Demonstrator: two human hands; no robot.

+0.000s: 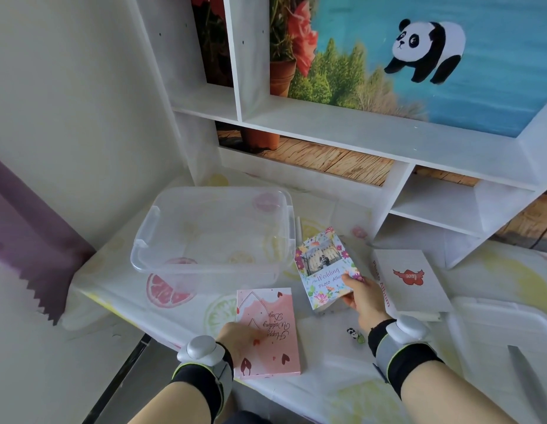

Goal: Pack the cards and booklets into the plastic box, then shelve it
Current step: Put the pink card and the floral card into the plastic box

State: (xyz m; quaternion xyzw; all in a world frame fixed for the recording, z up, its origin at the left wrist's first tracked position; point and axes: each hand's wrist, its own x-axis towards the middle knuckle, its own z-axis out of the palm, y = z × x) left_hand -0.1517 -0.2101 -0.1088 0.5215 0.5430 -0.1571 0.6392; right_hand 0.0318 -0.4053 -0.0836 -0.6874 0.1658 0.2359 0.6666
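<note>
A clear plastic box [214,234] stands open and holds nothing, at the left of the table. My right hand [362,296] grips the lower right corner of a floral "Wedding Photo Album" booklet [322,264], lifted and tilted just right of the box. A pink "Happy Wedding Day" booklet [270,332] lies flat at the table's near edge, and my left hand [240,335] rests on its left side. A white album with a red "love" emblem [414,280] lies flat further right.
A white shelf unit [434,206] with open compartments stands behind the table against a panda mural. The box's translucent lid [504,341] lies at the right. A small panda figurine [354,334] sits near my right wrist. The table edge drops off at the left.
</note>
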